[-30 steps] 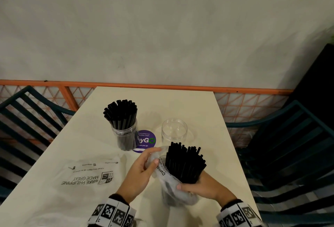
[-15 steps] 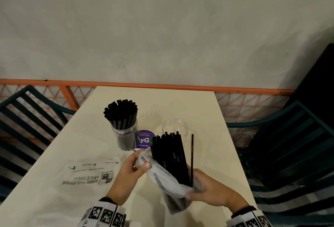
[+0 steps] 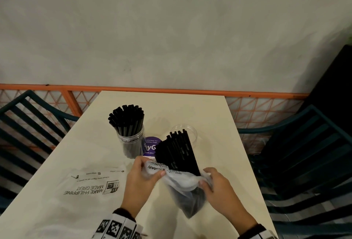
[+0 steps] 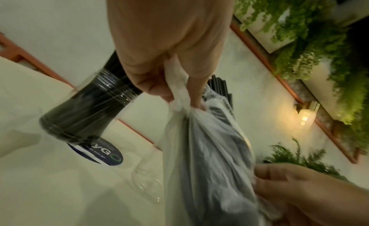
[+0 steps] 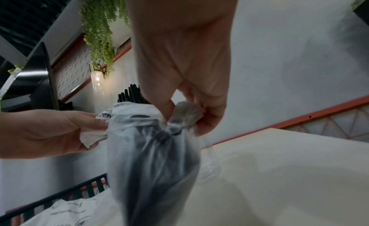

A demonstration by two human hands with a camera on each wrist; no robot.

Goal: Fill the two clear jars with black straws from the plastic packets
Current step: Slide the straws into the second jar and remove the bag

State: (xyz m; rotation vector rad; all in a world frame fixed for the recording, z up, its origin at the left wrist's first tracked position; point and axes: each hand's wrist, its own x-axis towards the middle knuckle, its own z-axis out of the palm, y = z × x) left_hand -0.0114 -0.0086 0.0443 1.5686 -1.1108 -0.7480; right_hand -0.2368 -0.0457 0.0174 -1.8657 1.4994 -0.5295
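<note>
- Now both hands hold one plastic packet (image 3: pixel 187 185) above the near part of the desk (image 3: pixel 213 116).
- The left hand (image 3: pixel 140 181) pinches the left edge of the packet's open mouth between thumb and fingers.
- The right hand (image 3: pixel 219 187) pinches the bunched right edge of the same mouth.
- A bundle of black straws (image 3: pixel 177 151) stands out of the packet, tilted to the left, with its lower part inside the plastic.
- Behind the bundle stands an empty clear jar (image 3: pixel 191 131), partly hidden by the straws.
- To the left, a second jar (image 3: pixel 131 143) is full of black straws and stands upright.
- Between the two jars lies a round purple sticker (image 3: pixel 150 146).
- A flat printed plastic bag (image 3: pixel 91 187) lies on the desk, left of the left hand.
</note>
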